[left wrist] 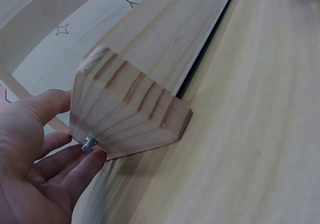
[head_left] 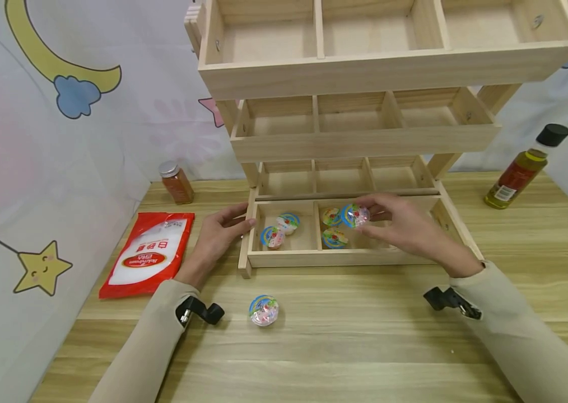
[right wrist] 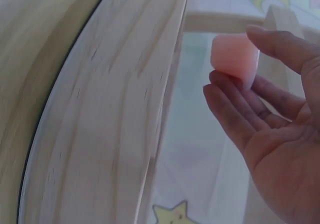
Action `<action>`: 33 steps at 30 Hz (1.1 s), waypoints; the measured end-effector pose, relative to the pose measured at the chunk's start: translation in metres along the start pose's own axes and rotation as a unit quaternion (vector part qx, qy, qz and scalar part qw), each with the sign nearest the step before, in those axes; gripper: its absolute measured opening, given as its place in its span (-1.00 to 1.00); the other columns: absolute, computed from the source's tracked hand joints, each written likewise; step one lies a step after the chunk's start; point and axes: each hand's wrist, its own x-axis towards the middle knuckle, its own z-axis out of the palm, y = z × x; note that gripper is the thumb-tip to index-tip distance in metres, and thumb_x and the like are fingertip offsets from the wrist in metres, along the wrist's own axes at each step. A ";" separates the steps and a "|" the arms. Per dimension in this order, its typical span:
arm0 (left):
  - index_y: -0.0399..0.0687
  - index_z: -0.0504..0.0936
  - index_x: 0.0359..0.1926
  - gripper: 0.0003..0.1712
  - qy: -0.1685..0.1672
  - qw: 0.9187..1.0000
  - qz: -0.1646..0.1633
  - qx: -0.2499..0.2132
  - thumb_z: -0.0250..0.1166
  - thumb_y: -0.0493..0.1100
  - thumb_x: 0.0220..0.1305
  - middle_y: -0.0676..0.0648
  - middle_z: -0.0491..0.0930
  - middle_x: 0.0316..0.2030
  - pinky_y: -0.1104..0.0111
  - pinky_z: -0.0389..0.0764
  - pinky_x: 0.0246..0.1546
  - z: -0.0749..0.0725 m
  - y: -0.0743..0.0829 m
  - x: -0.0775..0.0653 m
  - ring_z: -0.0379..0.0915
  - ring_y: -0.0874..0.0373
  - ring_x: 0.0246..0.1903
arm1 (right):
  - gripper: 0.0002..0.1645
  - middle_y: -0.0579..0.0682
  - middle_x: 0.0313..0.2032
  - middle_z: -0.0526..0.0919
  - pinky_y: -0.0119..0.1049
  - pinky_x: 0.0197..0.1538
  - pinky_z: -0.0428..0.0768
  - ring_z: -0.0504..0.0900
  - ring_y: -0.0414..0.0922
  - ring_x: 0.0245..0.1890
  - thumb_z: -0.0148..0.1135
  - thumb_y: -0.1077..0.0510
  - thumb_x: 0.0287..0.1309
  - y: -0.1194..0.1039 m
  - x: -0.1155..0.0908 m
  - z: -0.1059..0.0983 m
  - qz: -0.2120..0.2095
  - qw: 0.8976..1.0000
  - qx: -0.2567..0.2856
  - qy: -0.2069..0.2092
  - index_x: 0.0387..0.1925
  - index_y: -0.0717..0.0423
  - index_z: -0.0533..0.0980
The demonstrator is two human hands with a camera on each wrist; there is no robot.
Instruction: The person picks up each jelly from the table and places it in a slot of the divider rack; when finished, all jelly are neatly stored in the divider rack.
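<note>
In the head view my right hand [head_left: 400, 224] pinches a small jelly cup [head_left: 355, 215] with a printed lid over the middle compartment of the bottom tier. Its pink side shows between thumb and fingers of the right hand [right wrist: 280, 104] in the right wrist view. Below it lie two more jelly cups [head_left: 335, 238] in that compartment. The left compartment holds two others [head_left: 273, 237]. My left hand [head_left: 218, 235] touches the left end of the wooden rack [head_left: 284, 258]; its fingertips rest on the end piece [left wrist: 130, 109] beside a bolt. Another jelly cup [head_left: 264, 310] stands on the table in front.
Left of the rack lie a red and white bag [head_left: 150, 252] and a spice jar [head_left: 177, 183] with a metal lid. An oil bottle [head_left: 521, 173] stands at the right. Upper tiers [head_left: 390, 73] of the rack overhang the bottom one.
</note>
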 end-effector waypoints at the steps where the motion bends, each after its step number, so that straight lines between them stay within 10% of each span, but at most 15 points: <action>1: -0.23 0.52 0.46 -0.34 0.001 1.000 -0.001 0.001 0.44 -0.15 0.43 -0.25 0.54 0.37 0.22 0.57 0.28 0.000 0.000 0.000 0.53 -0.12 0.32 | -0.46 0.25 0.10 0.69 0.07 0.20 0.64 0.70 0.16 0.07 0.48 0.34 0.28 0.002 0.000 -0.002 0.006 1.000 -0.003 0.000 0.25 0.38 0.55; 33: -0.22 0.49 0.48 -0.31 0.000 1.000 -0.009 0.012 0.46 -0.11 0.43 -0.24 0.52 0.39 0.14 0.55 0.31 0.000 0.000 0.001 0.51 -0.11 0.34 | -0.34 0.33 0.10 0.68 0.16 0.15 0.63 0.68 0.27 0.12 0.40 0.06 0.42 0.062 -0.001 -0.039 0.121 0.991 -0.052 0.010 0.36 0.35 0.47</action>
